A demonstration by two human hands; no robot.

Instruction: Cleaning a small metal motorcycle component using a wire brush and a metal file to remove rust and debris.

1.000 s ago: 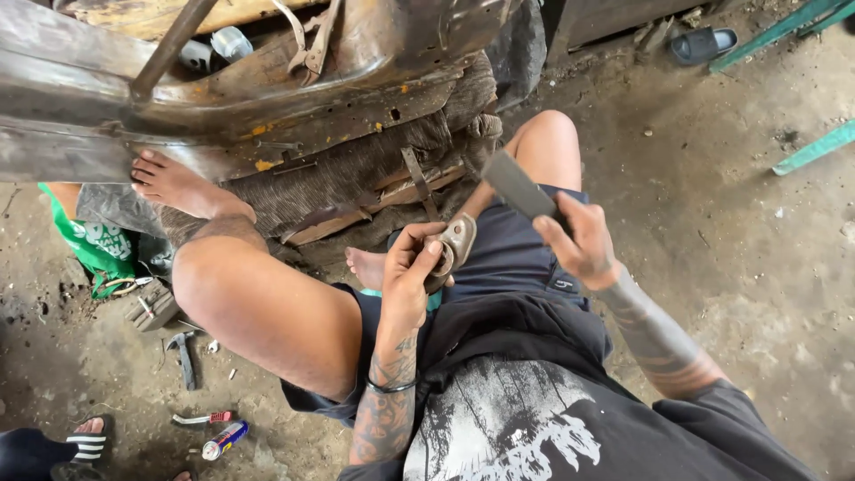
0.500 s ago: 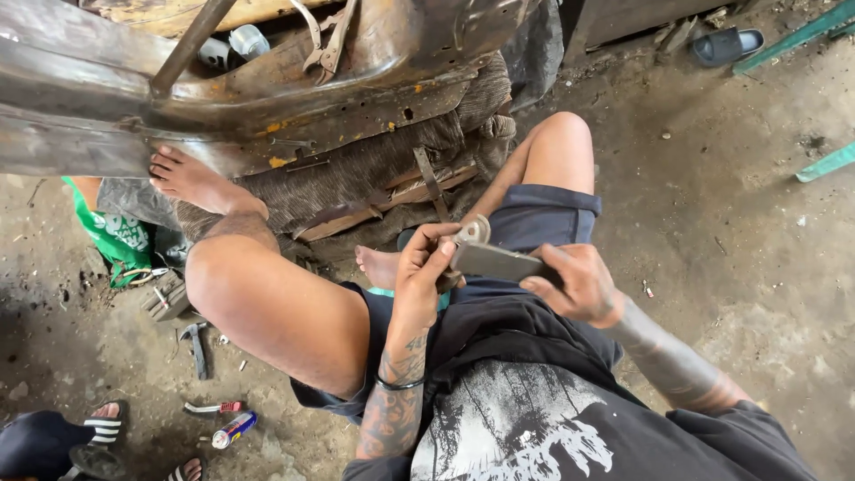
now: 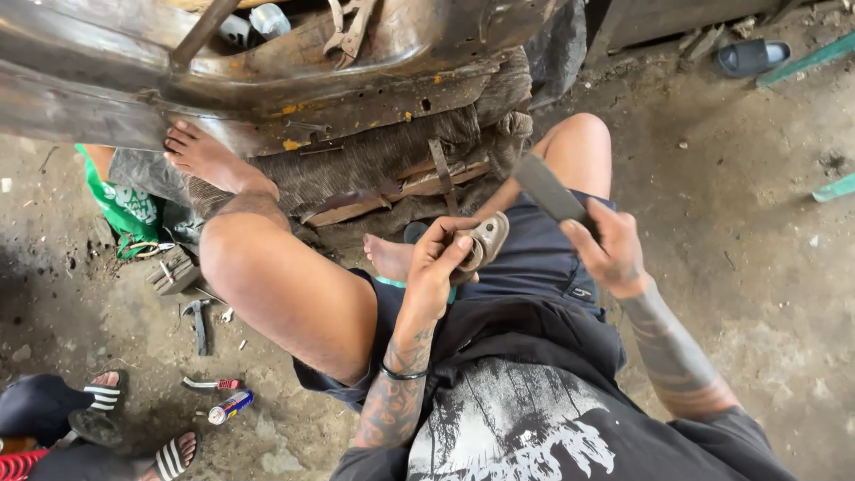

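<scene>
Below the rusted metal chassis (image 3: 267, 89), the seated person's left hand (image 3: 436, 263) closes around a small curved metal bracket (image 3: 481, 242), pinching it above the lap, while the right hand (image 3: 606, 249) grips a flat grey file (image 3: 545, 187) raised just right of the bracket, its tip angled up toward the chassis. Judging from the bare fingers so near the file's edge, a slip could scrape the thumb, or the bracket could twist loose and drop. How firmly the bracket is seated in the palm is hidden, the file's handle is covered by the fist, and another person's sandalled feet (image 3: 134, 436) are cut off at the corner.
</scene>
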